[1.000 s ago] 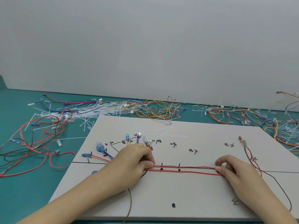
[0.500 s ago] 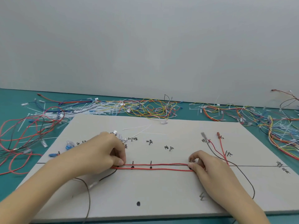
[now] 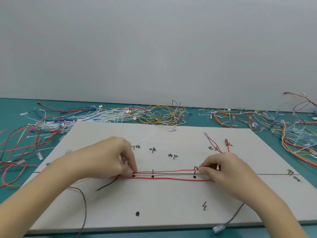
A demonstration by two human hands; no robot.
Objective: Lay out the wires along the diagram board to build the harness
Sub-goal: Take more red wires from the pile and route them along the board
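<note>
Two thin red wires (image 3: 171, 176) lie flat on the pale board (image 3: 171, 200), side by side along a drawn grey line, nearly straight. The left hand (image 3: 109, 158) pinches them at one end with curled fingers – the right hand (image 3: 221, 167) pinches the other end the same way. Between the two grips sit small pins and black dots. Past the right grip, the red ends fan out toward the far edge.

Left hand (image 3: 109, 158) and right hand (image 3: 226, 167) knuckles up, fingertips pinched, forearms converging
</note>
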